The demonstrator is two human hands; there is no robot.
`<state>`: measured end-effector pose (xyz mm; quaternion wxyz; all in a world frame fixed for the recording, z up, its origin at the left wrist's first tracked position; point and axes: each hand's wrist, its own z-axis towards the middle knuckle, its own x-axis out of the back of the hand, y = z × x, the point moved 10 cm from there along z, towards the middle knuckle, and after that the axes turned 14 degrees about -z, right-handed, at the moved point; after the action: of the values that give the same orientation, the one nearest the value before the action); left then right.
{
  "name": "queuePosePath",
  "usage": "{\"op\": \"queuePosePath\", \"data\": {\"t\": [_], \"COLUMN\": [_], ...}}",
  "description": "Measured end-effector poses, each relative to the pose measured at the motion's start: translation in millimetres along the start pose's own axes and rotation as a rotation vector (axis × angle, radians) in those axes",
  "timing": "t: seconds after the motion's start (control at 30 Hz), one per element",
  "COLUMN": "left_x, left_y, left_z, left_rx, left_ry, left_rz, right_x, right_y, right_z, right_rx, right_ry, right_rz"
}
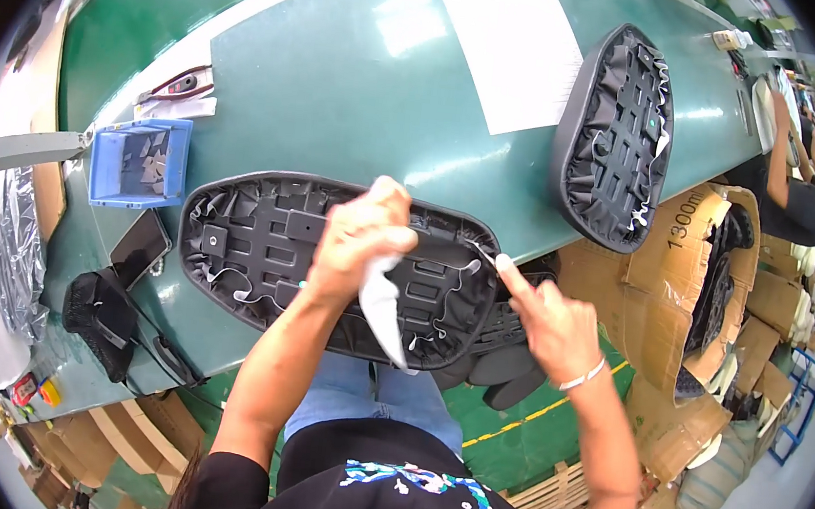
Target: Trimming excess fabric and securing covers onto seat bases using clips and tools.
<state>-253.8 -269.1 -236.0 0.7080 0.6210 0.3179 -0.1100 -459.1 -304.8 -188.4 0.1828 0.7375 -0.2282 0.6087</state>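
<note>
A long oval seat cushion [248, 257] lies underside up at the table's near edge, its ribbed black plastic base framed by gathered black cover fabric with pale edging. My left hand [361, 245] is closed in a fist over the middle of the base. From that fist hangs a white strip of material [380, 313]. At the cushion's right end is my right hand [557, 330], its index finger stretched to the fabric edge and the others curled. A thin, light-coloured thing shows by that fingertip, too small to name.
A second black cushion [618, 137] rests underside up at the table's right edge, by a white sheet [511, 49]. At left are a blue bin [136, 201] of small pieces, pliers [180, 85] and a black strapped case [102, 318]. A cardboard box [649, 297] and a person [805, 200] are at right.
</note>
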Motion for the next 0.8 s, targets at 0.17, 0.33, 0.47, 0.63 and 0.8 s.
{"op": "queuePosePath", "data": {"t": [0.17, 0.33, 0.47, 0.63, 0.8], "left_x": [19.7, -75.1, -88.3, -73.9, -2.6], "left_y": [-5.8, -3.2, -10.8, -7.7, -2.6], "left_z": [7.7, -6.9, -8.9, -6.3, 25.9], "left_rx": [0.074, -0.101, -0.318, -0.505, -0.189], "left_ry": [0.15, -0.498, -0.539, -0.416, -0.018], "left_rz": [-0.803, 1.021, 1.214, 0.952, -0.116], "right_x": [-9.2, -3.1, -8.1, -18.5, -35.3], "right_y": [-32.9, -11.3, -18.7, -40.9, -89.5], "right_z": [-41.4, -40.5, -23.0, -46.1, -83.7], "right_rx": [-0.294, -0.412, -0.35, -0.466, -0.586], "right_ry": [-0.098, 0.102, -0.049, -0.005, -0.043], "right_rz": [0.065, 0.327, 0.16, 0.27, 0.38]}}
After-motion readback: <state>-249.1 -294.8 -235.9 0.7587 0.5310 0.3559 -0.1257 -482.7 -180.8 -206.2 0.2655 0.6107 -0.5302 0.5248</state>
